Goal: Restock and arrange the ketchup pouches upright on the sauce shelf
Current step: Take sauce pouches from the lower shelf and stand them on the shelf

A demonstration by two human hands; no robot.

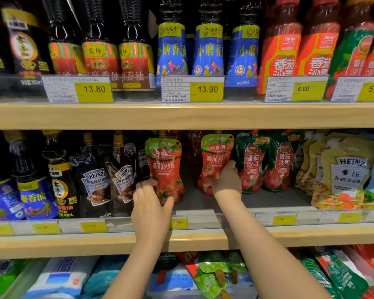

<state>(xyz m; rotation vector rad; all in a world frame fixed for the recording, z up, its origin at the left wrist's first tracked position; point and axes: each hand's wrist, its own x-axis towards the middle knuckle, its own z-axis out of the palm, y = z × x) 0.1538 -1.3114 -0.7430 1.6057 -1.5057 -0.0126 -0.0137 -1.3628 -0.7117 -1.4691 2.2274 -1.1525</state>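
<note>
Both hands are up on the middle shelf point(268, 203) now, each one on a red ketchup pouch with a green top. The left hand point(148, 203) grips the lower part of the left pouch point(165, 169) — fingers curled round its left edge, thumb across the front near the base. That pouch stands upright, close to the shelf's front, just beside the dark Heinz black pepper sauce pouches point(108, 186) on its left.

The right hand point(226, 182) holds the right pouch point(216, 160) from its right side, thumb on the front, the fingers wrapped behind and out of sight. This pouch sits further back on the shelf, upright with a slight lean, and there is a bare stretch of grey shelf between the two pouches. Just to its right stand two green-and-red tomato ketchup pouches point(266, 165), side by side, and beyond those the yellow Heinz salad dressing pouches point(345, 169).

Yellow price tags point(284, 220) run along the shelf's front rail — one partly hidden behind the left wrist. On the shelf above stand blue-labelled sesame oil bottles point(207, 48) and red ketchup bottles point(298, 52). Below, more pouches point(214, 275) lie flat.
</note>
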